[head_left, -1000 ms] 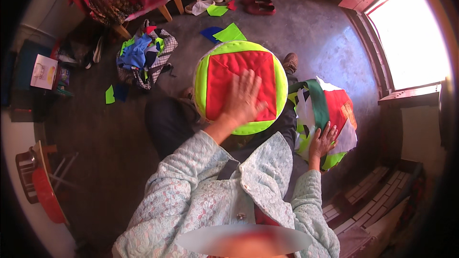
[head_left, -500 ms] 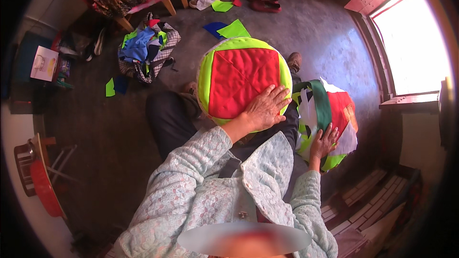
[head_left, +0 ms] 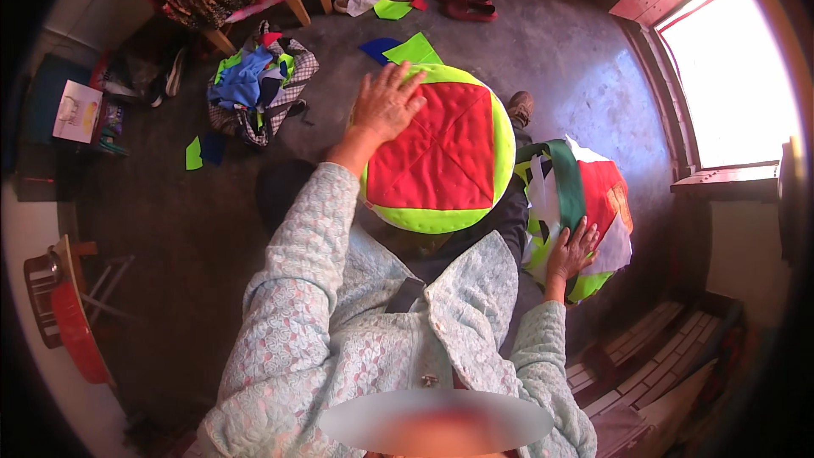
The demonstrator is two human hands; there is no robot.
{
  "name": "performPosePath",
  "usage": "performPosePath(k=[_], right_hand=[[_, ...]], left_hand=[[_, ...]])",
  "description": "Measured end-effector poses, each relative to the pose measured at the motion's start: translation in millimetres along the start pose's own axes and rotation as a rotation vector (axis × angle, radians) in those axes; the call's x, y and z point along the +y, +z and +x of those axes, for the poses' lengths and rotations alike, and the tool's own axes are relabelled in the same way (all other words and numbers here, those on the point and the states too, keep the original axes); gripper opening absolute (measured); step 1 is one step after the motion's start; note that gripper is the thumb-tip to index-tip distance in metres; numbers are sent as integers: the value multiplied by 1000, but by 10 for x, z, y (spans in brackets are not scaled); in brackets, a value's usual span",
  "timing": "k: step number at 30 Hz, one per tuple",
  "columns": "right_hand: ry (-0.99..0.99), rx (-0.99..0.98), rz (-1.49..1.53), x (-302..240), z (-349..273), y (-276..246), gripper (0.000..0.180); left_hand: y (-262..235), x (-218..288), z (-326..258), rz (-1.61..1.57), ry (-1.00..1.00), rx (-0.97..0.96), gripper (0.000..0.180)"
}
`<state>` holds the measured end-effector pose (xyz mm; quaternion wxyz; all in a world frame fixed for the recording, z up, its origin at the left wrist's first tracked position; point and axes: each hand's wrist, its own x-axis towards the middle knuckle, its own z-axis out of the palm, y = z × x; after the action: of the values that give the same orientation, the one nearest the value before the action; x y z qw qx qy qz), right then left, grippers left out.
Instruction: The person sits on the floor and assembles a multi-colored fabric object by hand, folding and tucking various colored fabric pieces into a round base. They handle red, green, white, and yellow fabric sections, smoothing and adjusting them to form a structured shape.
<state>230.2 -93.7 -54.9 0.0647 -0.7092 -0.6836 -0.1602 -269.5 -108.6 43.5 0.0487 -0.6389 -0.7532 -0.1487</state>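
Note:
A round cushion point(head_left: 441, 148) with a quilted red square and a lime-green border rests over my legs. My left hand point(head_left: 386, 106) lies on its upper left edge, fingers stretched and apart. At my right side stands a bag point(head_left: 572, 182) with a dark green strap, full of red, white and lime cloth pieces. My right hand point(head_left: 574, 250) lies flat against it with the fingers spread. What is under the cushion is hidden.
A checked bag point(head_left: 263, 89) of blue and lime cloth sits on the floor ahead left. Loose lime pieces point(head_left: 414, 51) lie beyond the cushion, with dark red shoes point(head_left: 469, 7) farther off. A brick-patterned bench point(head_left: 653, 356) stands at right, an orange-red basin point(head_left: 80, 335) at left.
My left hand has moved from the cushion's lower right to its upper left edge. The cushion seems slightly turned. My right hand stays on the bag.

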Motion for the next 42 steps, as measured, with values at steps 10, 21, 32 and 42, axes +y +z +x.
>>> performPosePath(k=[10,21,32,42], right_hand=[[-3,-11,-25,26,8,39,59],[-35,-43,28,87,40,30,60],[3,-321,1481,-1054,339,-934,57],[430,-664,1893,-2168,72,-900,54]], left_hand=[[204,-581,-938,-950,-683,-34,60],[-17,164,-1620,-1906,-1170,131,73],[195,252,-1774,-2239,-1039,104,68],[404,154,-1812,-2036,-902,135,66]])
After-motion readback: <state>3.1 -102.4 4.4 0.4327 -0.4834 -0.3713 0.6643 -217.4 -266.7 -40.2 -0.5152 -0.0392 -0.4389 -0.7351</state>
